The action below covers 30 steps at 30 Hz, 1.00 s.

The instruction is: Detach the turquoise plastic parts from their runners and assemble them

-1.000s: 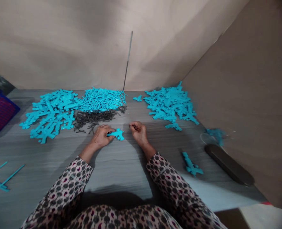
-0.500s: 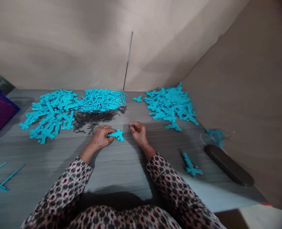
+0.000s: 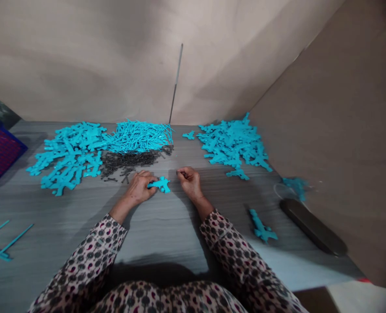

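Between the thumb and fingers of my left hand [image 3: 141, 187] is a turquoise plastic piece shaped like a toy gun [image 3: 162, 184], its wider end pointing right. My right hand [image 3: 190, 180] is closed in a pinch just to the right, apart from that piece; whatever its fingertips hold is too small and dark to name. Beyond my left hand lies a heap of small dark pieces [image 3: 129, 163]. Behind that heap sits a pile of thin turquoise sticks [image 3: 140, 135].
A pile of flat turquoise pieces [image 3: 73, 152] covers the back left, another turquoise pile [image 3: 233, 141] the back right. One turquoise piece [image 3: 262, 227] and a dark oblong case [image 3: 312, 226] lie at right. A blue and red basket [image 3: 0, 152] stands at far left; walls close the back and right.
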Each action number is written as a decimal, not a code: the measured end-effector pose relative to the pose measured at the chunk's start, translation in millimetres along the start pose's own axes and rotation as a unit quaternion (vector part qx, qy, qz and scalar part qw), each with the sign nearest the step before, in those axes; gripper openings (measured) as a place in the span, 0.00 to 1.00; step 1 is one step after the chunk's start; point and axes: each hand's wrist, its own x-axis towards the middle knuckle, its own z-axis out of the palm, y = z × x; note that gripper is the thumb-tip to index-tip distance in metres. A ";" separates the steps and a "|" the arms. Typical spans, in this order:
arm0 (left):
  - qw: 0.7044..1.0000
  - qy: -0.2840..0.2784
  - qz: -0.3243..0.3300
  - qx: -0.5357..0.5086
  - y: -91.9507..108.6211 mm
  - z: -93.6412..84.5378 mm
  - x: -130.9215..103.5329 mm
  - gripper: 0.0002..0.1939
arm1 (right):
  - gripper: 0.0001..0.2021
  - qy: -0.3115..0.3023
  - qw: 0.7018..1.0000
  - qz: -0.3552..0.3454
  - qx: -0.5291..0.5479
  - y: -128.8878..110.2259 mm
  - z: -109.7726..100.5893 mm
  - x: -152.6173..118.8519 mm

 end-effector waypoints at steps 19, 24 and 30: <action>0.999 0.008 -0.027 0.025 6.3 1.1 -3.1 0.13 | 0.06 -0.177 0.968 -0.168 -0.052 -18.1 -6.6 -1.7; 0.999 0.006 -0.032 0.027 7.0 0.8 -2.9 0.13 | 0.07 -0.190 0.966 -0.157 -0.074 -18.5 -6.0 -2.3; 1.000 0.011 -0.028 -0.008 3.5 2.1 -2.0 0.12 | 0.07 -0.201 0.964 -0.149 -0.085 -16.0 -5.3 -0.5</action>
